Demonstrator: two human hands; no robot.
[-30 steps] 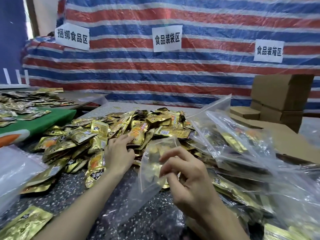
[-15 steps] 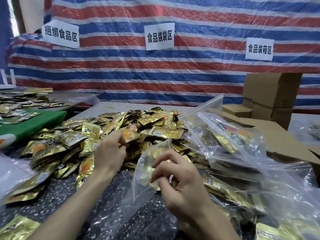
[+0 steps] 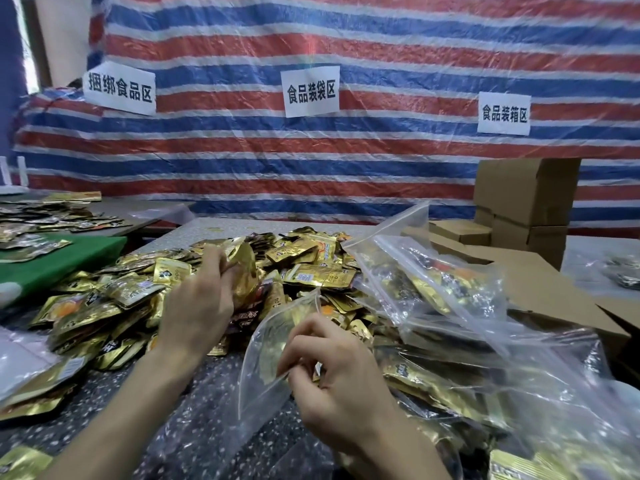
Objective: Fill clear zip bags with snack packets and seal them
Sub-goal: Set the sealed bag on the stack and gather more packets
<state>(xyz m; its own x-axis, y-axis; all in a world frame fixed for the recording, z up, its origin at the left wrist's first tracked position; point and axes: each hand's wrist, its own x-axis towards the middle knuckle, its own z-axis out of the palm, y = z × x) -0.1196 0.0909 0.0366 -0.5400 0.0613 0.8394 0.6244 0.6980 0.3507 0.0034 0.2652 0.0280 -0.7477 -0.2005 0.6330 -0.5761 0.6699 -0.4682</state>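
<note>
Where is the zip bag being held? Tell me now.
Head view, low centre: the right hand pinches the clear zip bag at the near edge of the pile of gold snack packets, right of the left hand.

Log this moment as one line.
left hand: grips gold packets | right hand: pinches clear zip bag | stage: picking from pile

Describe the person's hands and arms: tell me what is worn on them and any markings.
The left hand and the right hand are both bare, with no gloves and no rings showing. The left forearm and the right forearm are also uncovered. No sleeve, watch, bracelet or marking is in view down to the picture's lower edge.
</note>
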